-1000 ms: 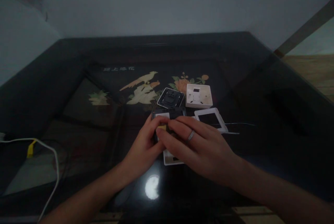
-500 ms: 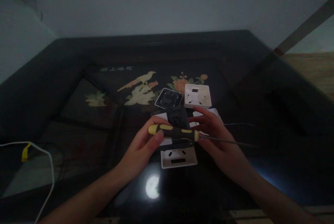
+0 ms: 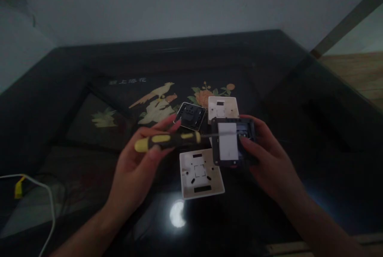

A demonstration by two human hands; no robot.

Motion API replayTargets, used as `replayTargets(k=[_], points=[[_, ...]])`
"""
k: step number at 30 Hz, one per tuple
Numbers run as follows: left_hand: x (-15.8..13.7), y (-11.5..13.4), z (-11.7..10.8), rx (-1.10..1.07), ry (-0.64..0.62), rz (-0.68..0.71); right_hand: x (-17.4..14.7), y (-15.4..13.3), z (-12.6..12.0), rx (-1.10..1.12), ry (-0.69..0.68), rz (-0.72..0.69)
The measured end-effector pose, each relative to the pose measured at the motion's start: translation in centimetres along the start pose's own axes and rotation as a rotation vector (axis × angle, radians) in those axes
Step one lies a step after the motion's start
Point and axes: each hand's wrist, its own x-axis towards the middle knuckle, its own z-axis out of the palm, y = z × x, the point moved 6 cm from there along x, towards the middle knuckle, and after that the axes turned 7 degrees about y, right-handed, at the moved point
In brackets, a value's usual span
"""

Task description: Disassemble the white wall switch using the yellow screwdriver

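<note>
Head view, dim light. Left hand point(image 3: 136, 165), centre-left of frame: grip closed round the handle of a screwdriver point(image 3: 167, 140), thumb on the near side, fingers behind. Handle lies nearly level, yellow butt to the left, shaft pointing right; held so, probably, to bring the tip across to the other hand's load.

Right hand point(image 3: 269, 153), right of centre: grip pinching a dark module point(image 3: 229, 143), thumb on the face towards the camera, fingers round behind its right side. White panel and left edge of the module left uncovered, which likely gives the tool room. Shaft crosses in front of the panel, its end near the right thumb; whether the tip bears on anything, cannot tell.

Below the hands, just right of centre: white box point(image 3: 201, 172) on the dark surface point(image 3: 227, 225), open side up, slots and holes showing. Probably set close for easy reach.

Above centre: dark-backed plate point(image 3: 190, 116), rear side up, so its moulded parts show. Left fingertips overlap its corner in view; contact not clear. Just to its right, second white box point(image 3: 223, 107), also open side up, lower edge hidden behind the module.

Far lower left: white cable point(image 3: 50, 197) with yellow tag point(image 3: 18, 188), well apart from the work, perhaps to avoid snagging.
</note>
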Motion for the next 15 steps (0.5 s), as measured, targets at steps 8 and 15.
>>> replayTargets(k=[8,15], points=[[1.7,0.9,-1.3,-0.128,0.209,0.035,0.5,0.3,-1.1,0.022,0.11,0.066],[-0.3,1.8,-1.0,0.023,0.24,0.17,0.1,0.5,-0.7,-0.041,0.117,-0.016]])
